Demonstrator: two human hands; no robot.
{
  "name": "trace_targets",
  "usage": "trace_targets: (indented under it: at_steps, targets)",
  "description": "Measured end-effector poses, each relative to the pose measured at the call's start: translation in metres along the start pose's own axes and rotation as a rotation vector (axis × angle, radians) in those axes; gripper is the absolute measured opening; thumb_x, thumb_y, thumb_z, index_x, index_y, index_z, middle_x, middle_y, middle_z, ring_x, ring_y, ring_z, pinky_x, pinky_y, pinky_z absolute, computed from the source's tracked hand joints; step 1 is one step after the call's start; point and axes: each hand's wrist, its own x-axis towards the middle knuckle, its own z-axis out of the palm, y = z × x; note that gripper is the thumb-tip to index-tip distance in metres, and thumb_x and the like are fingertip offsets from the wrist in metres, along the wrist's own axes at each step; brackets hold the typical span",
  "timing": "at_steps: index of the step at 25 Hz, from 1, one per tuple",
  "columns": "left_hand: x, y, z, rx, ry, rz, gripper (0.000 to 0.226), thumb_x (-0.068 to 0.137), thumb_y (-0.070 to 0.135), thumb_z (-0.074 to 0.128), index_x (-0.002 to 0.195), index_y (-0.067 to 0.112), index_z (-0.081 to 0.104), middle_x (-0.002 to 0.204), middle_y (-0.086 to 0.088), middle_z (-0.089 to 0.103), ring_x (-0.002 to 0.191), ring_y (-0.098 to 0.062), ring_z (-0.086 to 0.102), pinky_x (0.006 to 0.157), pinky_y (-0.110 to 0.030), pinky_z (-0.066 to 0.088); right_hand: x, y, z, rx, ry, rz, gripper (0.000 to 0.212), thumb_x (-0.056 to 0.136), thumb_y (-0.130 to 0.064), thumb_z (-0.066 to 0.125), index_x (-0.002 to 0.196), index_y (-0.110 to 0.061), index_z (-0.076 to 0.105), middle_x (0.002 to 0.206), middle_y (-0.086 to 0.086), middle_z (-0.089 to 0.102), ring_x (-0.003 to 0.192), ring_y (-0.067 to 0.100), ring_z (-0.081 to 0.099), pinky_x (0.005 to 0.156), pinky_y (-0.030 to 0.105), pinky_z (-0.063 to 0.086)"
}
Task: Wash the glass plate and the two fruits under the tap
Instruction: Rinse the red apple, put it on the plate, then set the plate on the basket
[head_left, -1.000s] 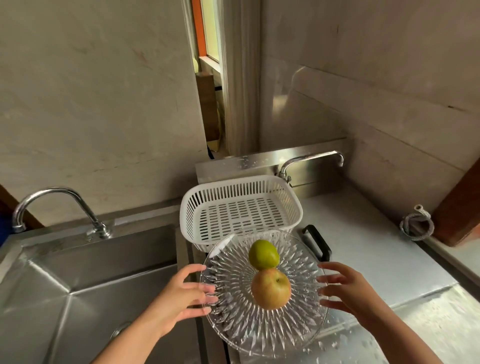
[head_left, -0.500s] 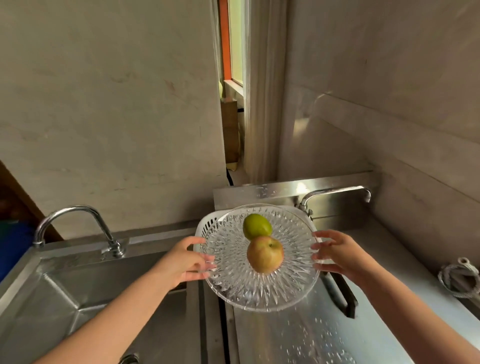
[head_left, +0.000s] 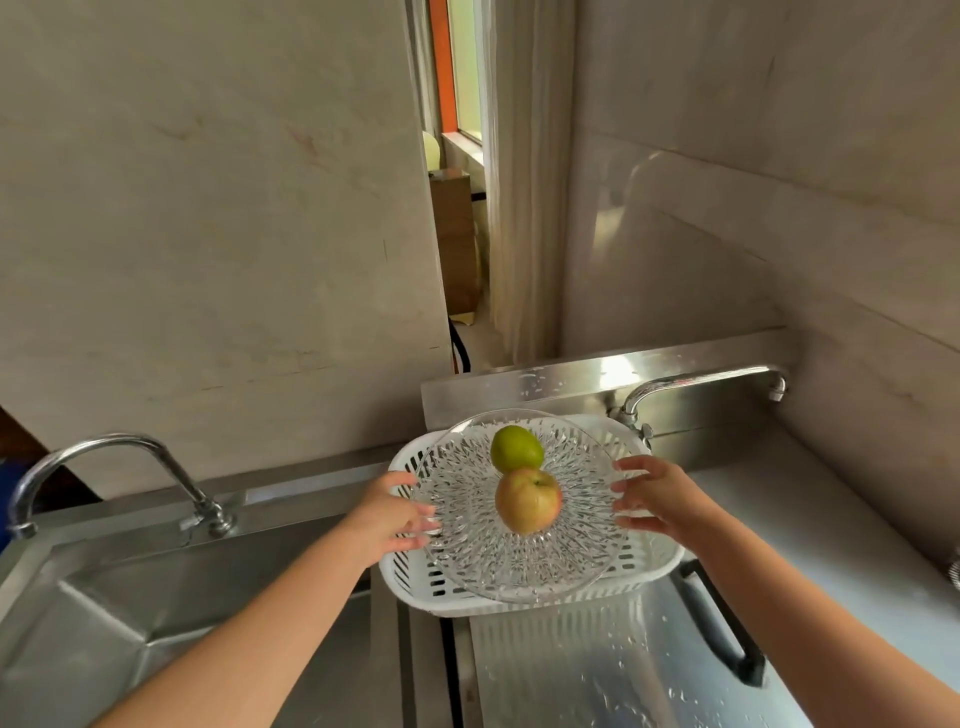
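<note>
The glass plate (head_left: 511, 558) is held at its two opposite edges: the left hand (head_left: 388, 514) is closed on the left rim with the fingers curled onto the patterned glass, and the right hand (head_left: 655, 498) is closed on the right rim in the same way. Two fruits are carried on the plate, touching each other near its middle: a green fruit (head_left: 517, 449) on the far side and a reddish-yellow apple (head_left: 528, 500) on the near side.

The plate is held over a white slotted basket (head_left: 657, 564), most of whose inside is hidden by the glass. Whether the plate touches the basket rim cannot be told. The basket is set on a wet steel bench (head_left: 597, 670), where water drops are seen in front of it, and a black handle (head_left: 719, 626) is seen just right of the basket.

Behind the basket a steel tap (head_left: 701, 382) is mounted, its spout turned to the right, away from the plate. To the left a steel sink (head_left: 104, 597) is sunk into the bench, with a second curved tap (head_left: 119, 457) at its back edge, well apart from the plate. No water is seen running from either tap.
</note>
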Motion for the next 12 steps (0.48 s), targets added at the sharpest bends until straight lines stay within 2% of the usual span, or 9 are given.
trace_targets:
  at_steps: [5, 9, 12]
  targets:
    - [0.015, -0.005, 0.005, 0.009, 0.008, -0.030, 0.065, 0.078, -0.026, 0.041, 0.130, 0.012, 0.044, 0.096, -0.017, 0.062, 0.073, -0.024, 0.064, 0.057, -0.032, 0.052, 0.018, 0.008, 0.001, -0.030, 0.013, 0.010, 0.044, 0.081, 0.017, 0.046, 0.119, -0.004, 0.053, 0.087, 0.011, 0.058, 0.070, 0.022, 0.059, 0.053, 0.031, 0.056]
    - [0.023, -0.011, 0.006, 0.014, -0.002, -0.050, 0.068, 0.076, -0.028, 0.042, 0.131, 0.012, 0.044, 0.105, -0.019, 0.061, 0.086, -0.029, 0.063, 0.062, -0.033, 0.054, 0.025, 0.014, 0.004, -0.037, 0.020, 0.030, 0.043, 0.081, 0.018, 0.047, 0.117, -0.004, 0.054, 0.086, 0.011, 0.058, 0.070, 0.022, 0.059, 0.061, 0.035, 0.056]
    - [0.026, -0.013, 0.007, 0.017, 0.000, -0.050, 0.066, 0.077, -0.027, 0.041, 0.130, 0.012, 0.044, 0.104, -0.018, 0.061, 0.083, -0.027, 0.063, 0.064, -0.033, 0.054, 0.029, 0.016, 0.006, -0.051, 0.021, 0.033, 0.044, 0.080, 0.020, 0.045, 0.116, -0.005, 0.054, 0.086, 0.009, 0.057, 0.070, 0.021, 0.058, 0.059, 0.032, 0.057]
